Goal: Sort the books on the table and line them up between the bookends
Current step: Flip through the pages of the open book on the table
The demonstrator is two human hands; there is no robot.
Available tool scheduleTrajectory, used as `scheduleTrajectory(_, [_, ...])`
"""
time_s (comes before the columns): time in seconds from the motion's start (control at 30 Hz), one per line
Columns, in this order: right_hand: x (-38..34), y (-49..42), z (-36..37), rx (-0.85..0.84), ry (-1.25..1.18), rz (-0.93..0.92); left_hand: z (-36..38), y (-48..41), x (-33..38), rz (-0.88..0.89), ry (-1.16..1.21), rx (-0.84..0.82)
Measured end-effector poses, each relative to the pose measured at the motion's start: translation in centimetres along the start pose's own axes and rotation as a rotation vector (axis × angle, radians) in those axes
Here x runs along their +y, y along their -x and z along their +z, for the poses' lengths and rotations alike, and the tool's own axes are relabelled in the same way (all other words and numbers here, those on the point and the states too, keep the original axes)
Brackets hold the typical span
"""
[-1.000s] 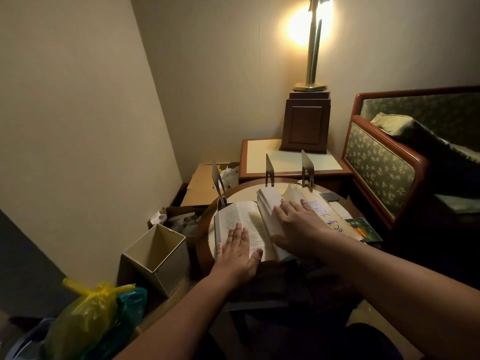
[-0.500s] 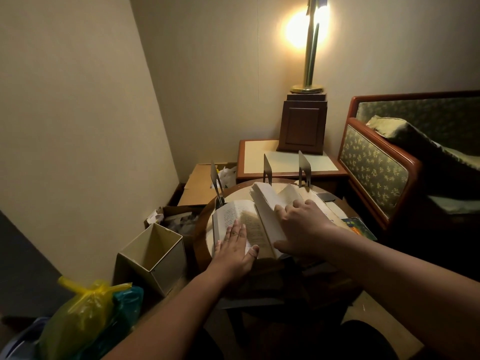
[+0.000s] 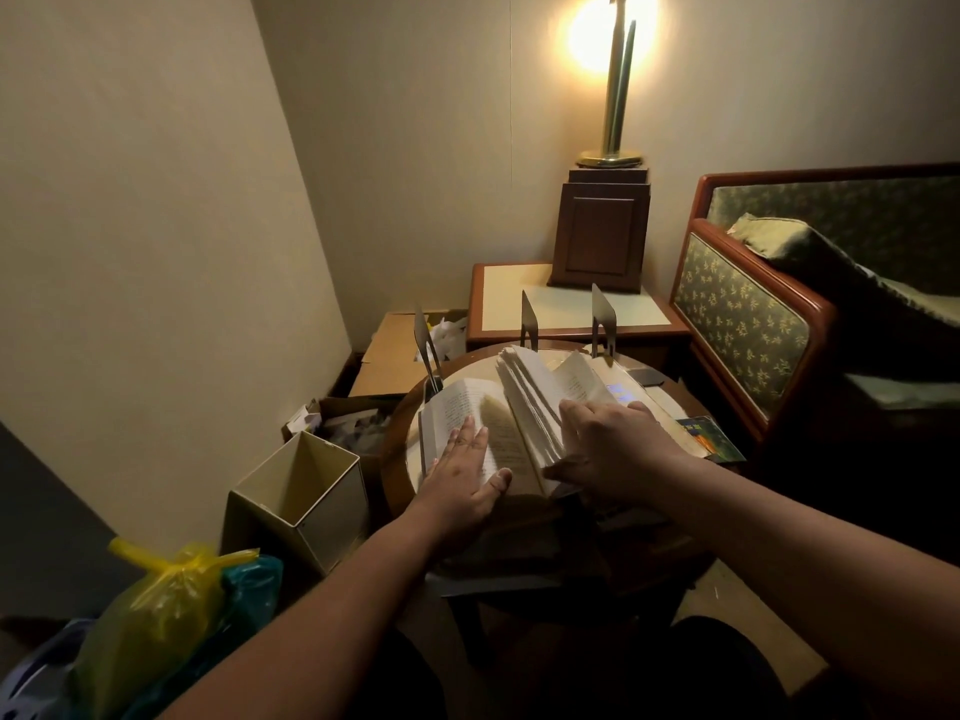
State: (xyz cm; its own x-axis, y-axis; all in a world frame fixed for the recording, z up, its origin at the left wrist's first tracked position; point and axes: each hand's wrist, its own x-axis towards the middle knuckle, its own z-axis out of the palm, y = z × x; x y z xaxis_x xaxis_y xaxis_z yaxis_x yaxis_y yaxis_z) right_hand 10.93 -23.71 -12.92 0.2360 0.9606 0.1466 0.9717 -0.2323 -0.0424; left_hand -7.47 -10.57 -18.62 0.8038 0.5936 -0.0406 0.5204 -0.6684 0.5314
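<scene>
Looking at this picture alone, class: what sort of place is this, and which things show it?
Probably a sitting corner in a home or hotel room: a lit brass lamp on a wooden stand, a patterned upholstered armchair, and a round table with an open book and bookends.

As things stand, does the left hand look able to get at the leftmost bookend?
Probably yes. The left hand lies flat on the left page of the open book, and the leftmost bookend stands just beyond that page's far corner, nothing in between. Lifting off would release the page, though.
</scene>
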Motion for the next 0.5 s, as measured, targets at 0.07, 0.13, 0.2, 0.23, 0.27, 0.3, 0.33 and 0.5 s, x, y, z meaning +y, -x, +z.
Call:
scheduleTrajectory(0.07, [-0.1,0.1,-0.4,0.071,-0.046,0.002,-0.3,0.2,0.1,0.008,0.009,-0.002])
scheduleTrajectory(0.13, [-0.3,0.2,-0.7,0.132,-0.095,-0.003,-0.6,0.3,0.2,0.005,0.026,0.001])
scheduleTrajectory(0.2, [-0.7,0.4,-0.8,0.17,-0.128,-0.02,-0.8,0.3,0.2,0.011,0.059,0.014])
scheduleTrajectory(0.23, [-0.9,0.5,-0.8,0.185,-0.142,-0.035,-0.9,0.4,0.1,0.02,0.068,0.025])
scheduleTrajectory(0.27, [-1.1,0.5,-0.6,0.198,-0.154,-0.054,-0.9,0.4,0.1,0.03,0.076,0.04])
scheduleTrajectory(0.3, [-1.2,0.5,-0.5,0.208,-0.16,-0.069,-0.9,0.5,0.0,0.043,0.089,0.061])
scheduleTrajectory(0.33, [-1.3,0.5,-0.3,0.213,-0.161,-0.079,-0.9,0.5,0.0,0.059,0.109,0.089])
scheduleTrajectory(0.5, [-2.3,0.2,0.0,0.245,-0.137,-0.13,-1.2,1.1,-0.2,0.086,0.251,0.169])
